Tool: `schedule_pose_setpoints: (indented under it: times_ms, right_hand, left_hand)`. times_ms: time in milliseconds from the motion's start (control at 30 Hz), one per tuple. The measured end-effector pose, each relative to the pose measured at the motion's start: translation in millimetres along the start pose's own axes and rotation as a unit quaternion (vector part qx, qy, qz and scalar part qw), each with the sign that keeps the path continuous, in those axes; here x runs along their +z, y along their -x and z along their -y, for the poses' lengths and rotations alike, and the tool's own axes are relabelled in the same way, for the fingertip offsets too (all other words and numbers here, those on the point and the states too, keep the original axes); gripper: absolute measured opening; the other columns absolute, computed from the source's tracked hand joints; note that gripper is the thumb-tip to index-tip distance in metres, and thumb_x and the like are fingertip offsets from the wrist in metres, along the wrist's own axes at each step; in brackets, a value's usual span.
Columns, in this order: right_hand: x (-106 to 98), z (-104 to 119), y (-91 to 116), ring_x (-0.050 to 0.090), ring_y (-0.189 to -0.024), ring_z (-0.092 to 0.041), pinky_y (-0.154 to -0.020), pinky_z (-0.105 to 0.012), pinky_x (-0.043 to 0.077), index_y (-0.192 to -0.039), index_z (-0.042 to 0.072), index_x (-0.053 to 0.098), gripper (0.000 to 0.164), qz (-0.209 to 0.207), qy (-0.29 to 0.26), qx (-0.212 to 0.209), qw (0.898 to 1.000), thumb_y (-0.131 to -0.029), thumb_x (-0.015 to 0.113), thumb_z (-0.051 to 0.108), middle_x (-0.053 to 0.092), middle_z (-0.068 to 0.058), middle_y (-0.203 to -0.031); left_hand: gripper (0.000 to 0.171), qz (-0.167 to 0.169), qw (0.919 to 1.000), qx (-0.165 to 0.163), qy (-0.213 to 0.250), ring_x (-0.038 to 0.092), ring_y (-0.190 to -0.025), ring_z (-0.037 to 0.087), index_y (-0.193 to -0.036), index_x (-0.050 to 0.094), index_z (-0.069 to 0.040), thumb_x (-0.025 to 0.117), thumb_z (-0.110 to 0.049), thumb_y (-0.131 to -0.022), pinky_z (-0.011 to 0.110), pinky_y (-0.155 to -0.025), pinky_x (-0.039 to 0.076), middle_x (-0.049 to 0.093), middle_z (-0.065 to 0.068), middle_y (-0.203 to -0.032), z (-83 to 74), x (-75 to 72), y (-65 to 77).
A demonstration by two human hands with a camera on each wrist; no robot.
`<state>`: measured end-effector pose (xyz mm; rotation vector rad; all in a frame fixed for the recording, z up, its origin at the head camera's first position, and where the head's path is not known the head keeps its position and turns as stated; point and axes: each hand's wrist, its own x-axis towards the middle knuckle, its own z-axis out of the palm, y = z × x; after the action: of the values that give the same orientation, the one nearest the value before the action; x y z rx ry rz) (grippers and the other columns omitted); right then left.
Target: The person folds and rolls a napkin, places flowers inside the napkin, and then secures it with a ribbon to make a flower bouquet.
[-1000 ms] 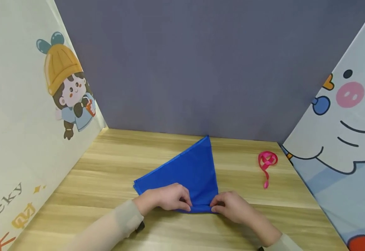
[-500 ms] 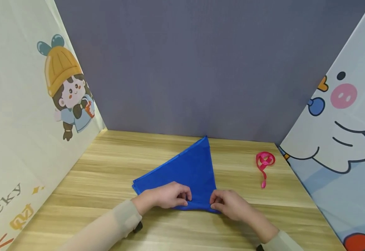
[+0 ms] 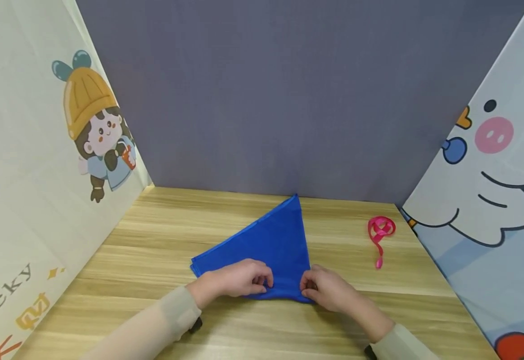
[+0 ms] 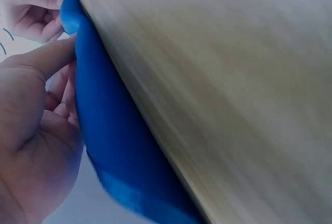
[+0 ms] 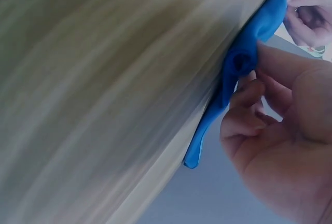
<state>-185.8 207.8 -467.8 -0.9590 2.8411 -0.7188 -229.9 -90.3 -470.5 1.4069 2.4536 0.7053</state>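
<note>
Table point(image 3: 167, 215) under the fingers point(image 3: 265, 273). Blue cloth point(image 3: 266, 240) on it, mostly ahead of them, near edge rolled. Left hand point(image 3: 246, 277) and right hand point(image 3: 329, 288) each pinching that roll, right one at its end. Pink ribbon point(image 3: 382, 231) on table, well apart, ahead and right of the right fingers.

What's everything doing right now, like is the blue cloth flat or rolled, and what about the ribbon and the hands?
Blue cloth: lying mostly flat, near edge rolled up
Pink ribbon: loosely coiled, one end trailing out, not touched by either hand
Left hand: fingers curled, holding the rolled edge
Right hand: fingers curled, holding the roll near its right end
</note>
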Motion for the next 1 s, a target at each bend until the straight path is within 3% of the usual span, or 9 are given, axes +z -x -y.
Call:
schedule_pose_setpoints:
  times_ms: [200,333,500,667,833,1000]
  right_hand:
    - [3.7,3.1,-7.3,0.056,-0.081,-0.003,-0.07,-0.023,0.048,-0.093,0.02,0.07,0.026,-0.009,-0.009,-0.056,0.998,-0.089,0.078,-0.004,0.062,0.006,-0.087]
    - [7.1,8.3,-12.7,0.057,-0.081,-0.002,-0.071,-0.023,0.05,-0.09,0.021,0.073,0.026,-0.02,-0.002,-0.071,0.997,-0.086,0.076,-0.005,0.064,0.007,-0.089]
    - [7.5,17.0,-18.7,0.056,-0.081,0.002,-0.071,-0.02,0.051,-0.095,0.019,0.076,0.015,0.002,-0.043,-0.043,0.998,-0.092,0.082,0.006,0.066,0.007,-0.093]
    - [10.9,15.0,-21.2,0.055,-0.076,0.004,-0.07,-0.019,0.051,-0.099,0.02,0.074,0.022,0.034,-0.096,-0.008,0.995,-0.089,0.092,0.014,0.063,0.006,-0.095]
    - [14.6,10.6,-23.7,0.054,-0.079,0.001,-0.071,-0.02,0.049,-0.099,0.022,0.072,0.025,0.043,-0.099,0.003,0.994,-0.088,0.093,0.014,0.062,0.007,-0.095]
    - [13.9,9.0,-23.7,0.055,-0.082,-0.002,-0.074,-0.021,0.049,-0.098,0.024,0.073,0.023,0.04,-0.091,0.001,0.995,-0.088,0.093,0.016,0.063,0.008,-0.094]
  left_hand:
    - [0.013,0.009,0.9999,0.003,0.006,0.058,-0.085,-0.007,-0.112,0.083,-0.014,0.077,-0.007,-0.103,0.013,-0.079,0.053,0.071,-0.006,-0.096,2.8,-2.9,3.2]
    - [0.015,0.01,0.9999,0.01,0.004,0.06,-0.086,-0.007,-0.113,0.085,-0.012,0.078,-0.007,-0.102,0.012,-0.08,0.053,0.073,-0.004,-0.097,3.0,-4.3,3.6]
    - [0.015,0.011,0.9998,0.016,-0.001,0.06,-0.087,-0.008,-0.113,0.086,-0.012,0.078,-0.007,-0.102,0.011,-0.081,0.053,0.073,-0.004,-0.097,3.8,-4.4,4.0]
    - [0.018,0.016,0.9995,0.028,0.003,0.061,-0.085,-0.006,-0.117,0.085,-0.011,0.082,-0.015,-0.1,0.011,-0.079,0.053,0.072,-0.004,-0.096,7.1,-4.2,5.1]
    - [0.033,0.029,0.9989,0.035,0.003,0.064,-0.084,-0.002,-0.121,0.084,-0.011,0.092,-0.022,-0.091,0.01,-0.077,0.052,0.072,-0.001,-0.097,9.9,-6.8,7.9]
    - [0.034,0.033,0.9992,0.021,0.01,0.065,-0.087,-0.004,-0.122,0.083,-0.012,0.092,-0.017,-0.09,0.011,-0.08,0.054,0.073,-0.002,-0.1,10.2,-6.9,10.4]
